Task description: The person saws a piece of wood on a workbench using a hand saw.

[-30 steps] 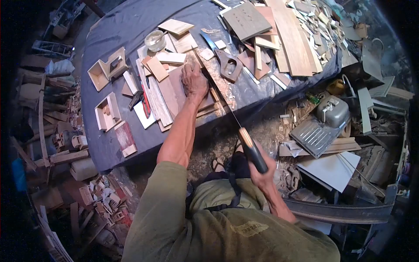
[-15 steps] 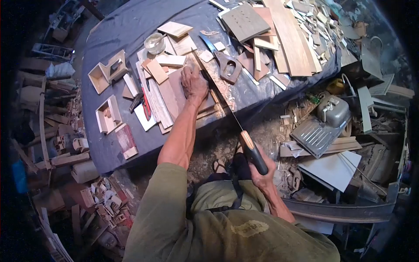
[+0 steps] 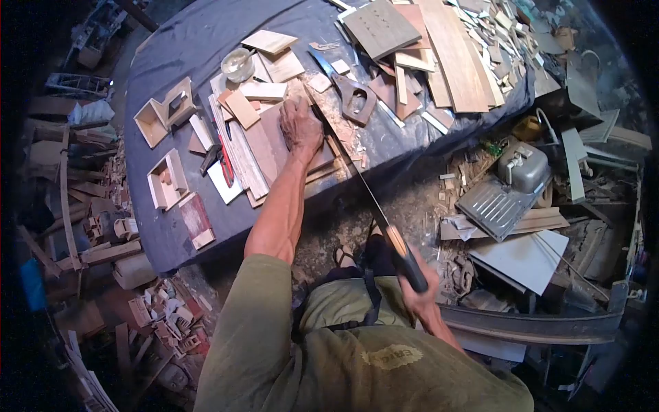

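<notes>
A long, thin-bladed saw (image 3: pixel 405 255) is in my right hand (image 3: pixel 419 292), which is wrapped round its dark handle. The blade runs up and left across the table's near edge, beside my left hand (image 3: pixel 302 127). That hand presses down on a brown board (image 3: pixel 264 147) with its fingers bent and together; what lies under the fingertips is hidden. Pale strips (image 3: pixel 240 154) lie left of the board, and sawdust is scattered right of the blade. A second saw with a brown handle (image 3: pixel 355 101) rests flat farther right.
On the dark-covered table (image 3: pixel 161 237) stand open wooden boxes (image 3: pixel 167 180) and a glass jar (image 3: pixel 238 65). Stacked boards (image 3: pixel 456 62) lie at the back right. A metal sink (image 3: pixel 525 168) and scrap wood cover the floor at right.
My right hand has moved down and slightly right, drawing the saw back toward my body. My left hand stays on the board; the view has shifted slightly.
</notes>
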Tool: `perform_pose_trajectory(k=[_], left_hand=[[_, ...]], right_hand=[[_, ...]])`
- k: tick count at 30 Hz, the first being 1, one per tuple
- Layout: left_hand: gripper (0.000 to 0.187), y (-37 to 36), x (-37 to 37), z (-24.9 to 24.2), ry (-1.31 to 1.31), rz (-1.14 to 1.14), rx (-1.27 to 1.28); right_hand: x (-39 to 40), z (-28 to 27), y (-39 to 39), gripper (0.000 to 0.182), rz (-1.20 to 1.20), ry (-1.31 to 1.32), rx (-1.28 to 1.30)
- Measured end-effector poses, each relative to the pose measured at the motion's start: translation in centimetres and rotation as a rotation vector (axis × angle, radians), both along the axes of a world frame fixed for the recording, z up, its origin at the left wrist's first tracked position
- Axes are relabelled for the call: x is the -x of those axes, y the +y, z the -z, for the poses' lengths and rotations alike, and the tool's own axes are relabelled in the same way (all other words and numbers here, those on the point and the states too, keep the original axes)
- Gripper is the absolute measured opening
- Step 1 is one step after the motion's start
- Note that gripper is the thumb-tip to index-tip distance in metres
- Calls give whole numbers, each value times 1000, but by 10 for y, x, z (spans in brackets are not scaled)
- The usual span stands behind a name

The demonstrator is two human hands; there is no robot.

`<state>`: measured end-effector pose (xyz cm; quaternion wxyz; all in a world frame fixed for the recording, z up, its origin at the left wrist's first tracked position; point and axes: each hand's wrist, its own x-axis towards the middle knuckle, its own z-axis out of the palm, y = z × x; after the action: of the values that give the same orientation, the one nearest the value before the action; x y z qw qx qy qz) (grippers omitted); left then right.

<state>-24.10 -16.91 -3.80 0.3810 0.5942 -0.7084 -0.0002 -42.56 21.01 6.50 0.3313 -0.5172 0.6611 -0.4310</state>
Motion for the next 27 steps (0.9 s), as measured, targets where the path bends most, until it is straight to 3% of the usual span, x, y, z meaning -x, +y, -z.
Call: perform_pose_trajectory(k=[4, 9, 13, 15, 21, 27], left_hand=[[23, 2, -1, -3, 0, -8, -49], [21, 3, -2, -1, -10, -22, -24], [19, 0, 1, 0, -24, -23, -43], [18, 1, 0, -2, -10, -26, -49], [18, -2, -2, 3, 0, -11, 40], [21, -2, -1, 0, -15, -19, -69]], right_hand=[[2, -8, 27, 58, 35, 102, 63], [-10, 14, -50, 61, 17, -45, 118], [9, -8, 19, 57, -40, 43, -89], [8, -14, 40, 56, 20, 81, 28], [-9, 9, -48, 59, 14, -30, 48], [6, -13, 40, 56, 25, 136, -22]])
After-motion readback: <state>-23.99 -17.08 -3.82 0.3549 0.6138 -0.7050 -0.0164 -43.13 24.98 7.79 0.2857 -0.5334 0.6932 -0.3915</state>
